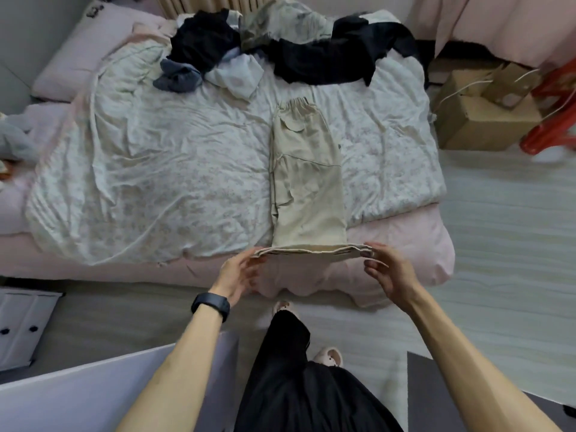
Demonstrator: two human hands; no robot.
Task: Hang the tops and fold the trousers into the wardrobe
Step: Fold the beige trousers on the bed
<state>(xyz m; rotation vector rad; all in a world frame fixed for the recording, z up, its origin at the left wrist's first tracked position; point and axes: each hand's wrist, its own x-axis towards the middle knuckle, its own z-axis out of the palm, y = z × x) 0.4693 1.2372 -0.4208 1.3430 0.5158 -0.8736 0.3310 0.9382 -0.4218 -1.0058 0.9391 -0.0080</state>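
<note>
Beige trousers [307,179] lie lengthwise on the bed, legs stacked, elastic waistband at the far end. Their hem end is lifted off the near edge of the bed. My left hand [240,272] pinches the hem's left corner. My right hand [385,271] pinches the right corner, its fingers curled round the fabric edge. A heap of other clothes [280,48], black, grey, pale blue and patterned, sits at the far side of the bed.
The bed carries a rumpled floral quilt [156,169] over a pink sheet [405,244]. Cardboard boxes [480,120] and a red stool [551,129] stand on the floor at right. A white drawer unit [21,325] stands at left, a white panel [93,394] beside my legs.
</note>
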